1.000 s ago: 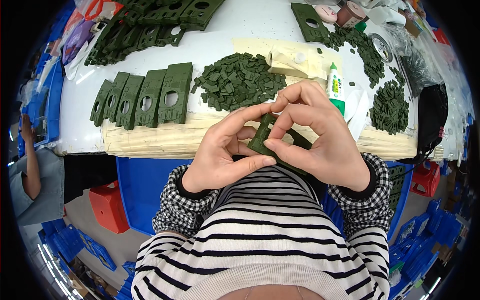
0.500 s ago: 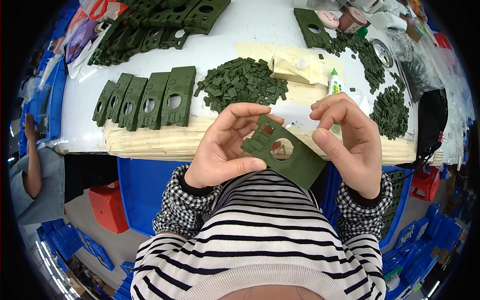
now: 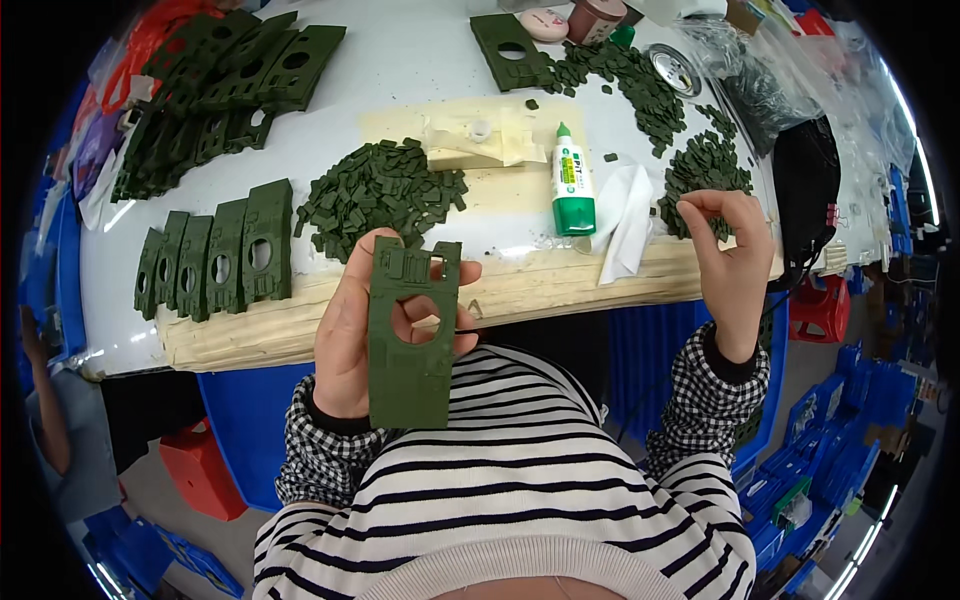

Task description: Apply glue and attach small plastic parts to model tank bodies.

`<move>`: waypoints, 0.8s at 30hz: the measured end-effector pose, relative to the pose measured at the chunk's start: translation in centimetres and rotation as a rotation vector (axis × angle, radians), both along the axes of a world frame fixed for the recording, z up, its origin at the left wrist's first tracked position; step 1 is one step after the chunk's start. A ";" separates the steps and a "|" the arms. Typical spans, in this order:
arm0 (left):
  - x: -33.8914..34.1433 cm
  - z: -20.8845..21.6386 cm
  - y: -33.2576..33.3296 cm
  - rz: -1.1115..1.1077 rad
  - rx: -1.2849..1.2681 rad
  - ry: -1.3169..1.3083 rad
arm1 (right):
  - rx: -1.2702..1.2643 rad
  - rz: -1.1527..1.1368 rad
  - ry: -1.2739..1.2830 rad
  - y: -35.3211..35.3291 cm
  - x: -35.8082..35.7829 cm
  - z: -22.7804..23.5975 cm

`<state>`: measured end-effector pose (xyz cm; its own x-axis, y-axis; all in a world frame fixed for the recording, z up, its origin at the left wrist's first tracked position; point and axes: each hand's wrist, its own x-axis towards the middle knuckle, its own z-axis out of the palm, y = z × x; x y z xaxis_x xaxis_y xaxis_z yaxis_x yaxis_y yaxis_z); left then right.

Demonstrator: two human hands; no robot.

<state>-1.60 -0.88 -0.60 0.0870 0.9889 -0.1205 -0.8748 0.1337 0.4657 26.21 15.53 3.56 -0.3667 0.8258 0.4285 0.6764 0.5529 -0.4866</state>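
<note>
My left hand [image 3: 343, 335] grips a dark green plastic model hull plate [image 3: 405, 385] above my lap. The plate stands nearly upright, with one large round hole and a small square opening near its top end. Over at the right, my right hand [image 3: 738, 250] has thumb and forefinger pinched at the near edge of a pile of small green plastic pieces [image 3: 705, 165]. Whatever lies between those fingertips is too small to make out. Another heap of small green pieces [image 3: 370, 190] lies beyond my left hand.
Several similar hull plates [image 3: 228, 250] lean in a row at the left, with a larger stack [image 3: 225, 75] behind. A glue bottle [image 3: 573, 190] stands by a white tissue [image 3: 625, 215] and a taped block [image 3: 470, 145]. A black bag [image 3: 805, 190] lies far right; another person's arm [image 3: 45, 400] shows at left.
The hull plate has turned from slanted to nearly upright and moved left with my left hand. My right hand has gone from beside the plate to the right pile. The view has shifted right.
</note>
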 end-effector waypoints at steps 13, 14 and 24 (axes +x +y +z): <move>-0.1 1.1 0.2 -0.039 -0.048 -0.027 | -0.096 0.131 -0.309 2.0 0.0 -1.4; -0.2 1.1 0.3 -0.047 -0.043 -0.032 | -0.113 0.138 -0.325 2.0 0.1 -1.5; -0.3 1.4 0.4 -0.018 -0.075 -0.258 | -0.045 0.163 -0.315 1.7 0.1 -2.0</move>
<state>-1.93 -0.44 0.82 0.1420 0.9761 -0.1646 -0.9604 0.1761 0.2160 26.36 17.26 1.60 -0.6036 0.7610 0.2380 0.7019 0.6487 -0.2941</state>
